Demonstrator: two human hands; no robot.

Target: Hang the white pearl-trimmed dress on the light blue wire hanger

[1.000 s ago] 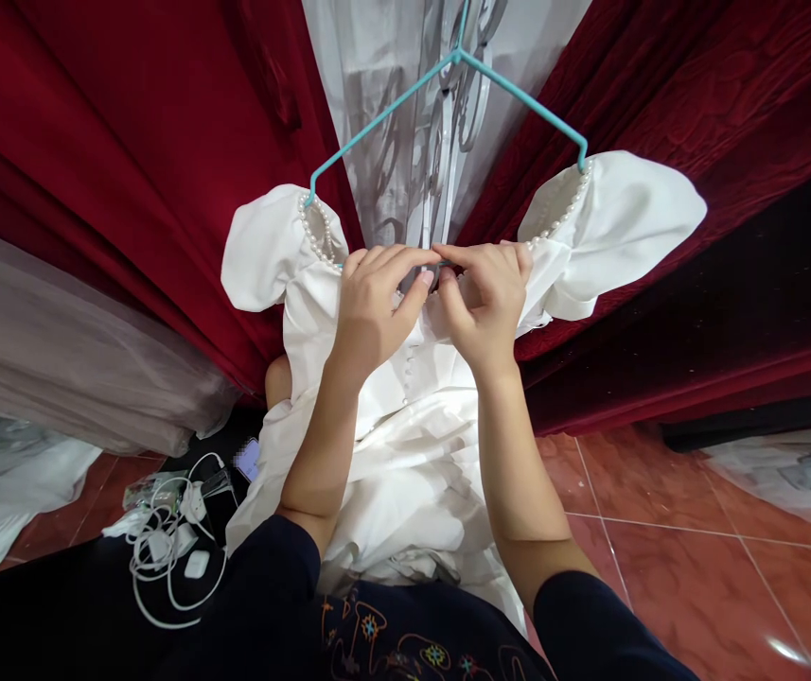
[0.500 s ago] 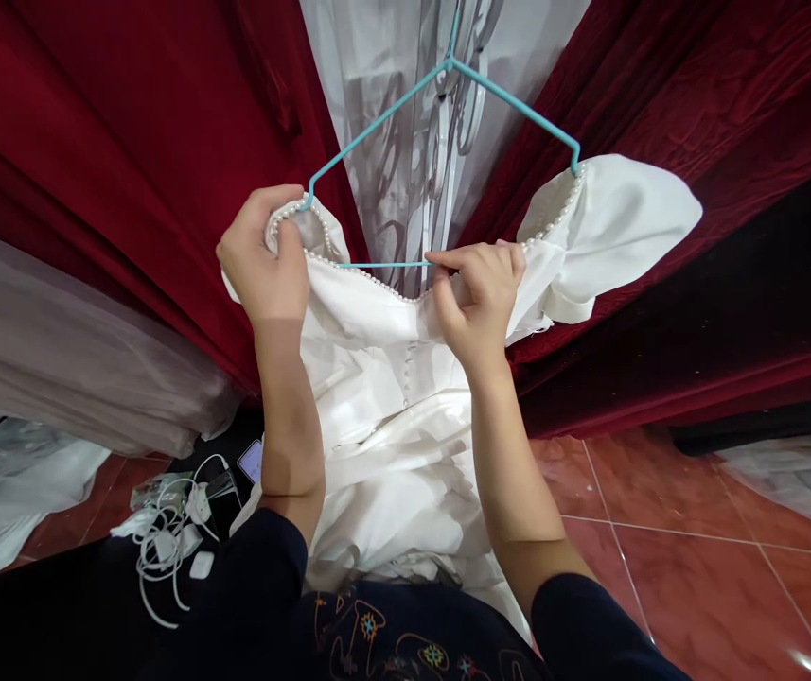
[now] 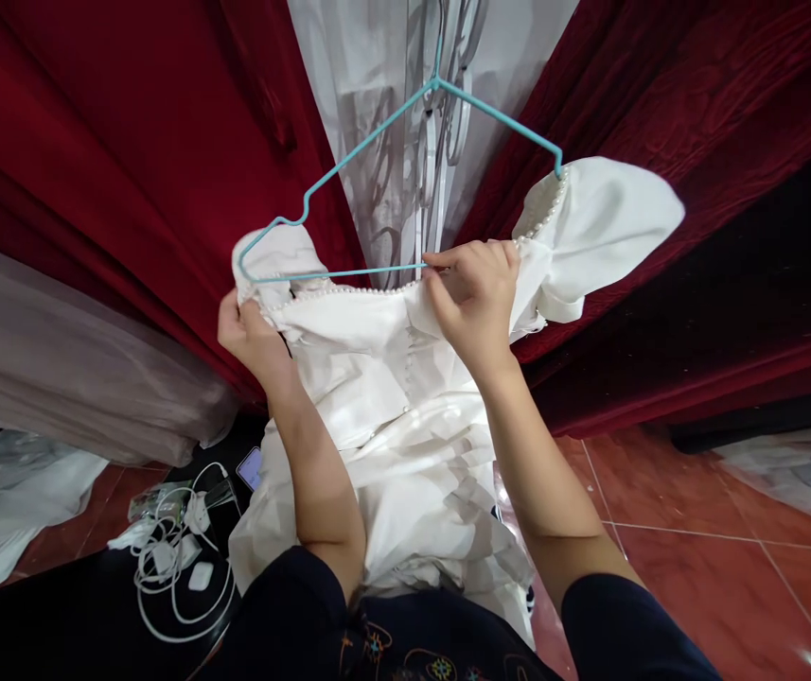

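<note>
A white satin dress [image 3: 391,397] with puffed sleeves and a pearl-trimmed neckline hangs from a turquoise wire hanger [image 3: 377,128]. My left hand [image 3: 249,331] is closed on the dress's left sleeve, which has come off the hanger's left end and sits below it. My right hand [image 3: 472,293] pinches the neckline and the hanger's bottom wire near the middle. The right sleeve [image 3: 604,222] still hangs on the hanger's right end.
Dark red velvet curtains [image 3: 114,161] frame a sheer white curtain [image 3: 369,57] behind the hanger. White chargers and cables [image 3: 178,558] and a phone [image 3: 250,466] lie at lower left. Red floor tiles [image 3: 696,558] spread to the right. Pale fabric [image 3: 57,378] is piled at left.
My left hand left the middle of the neckline, took the left sleeve and pulled it down off the hanger's left end. The right hand kept its pinch at the neckline.
</note>
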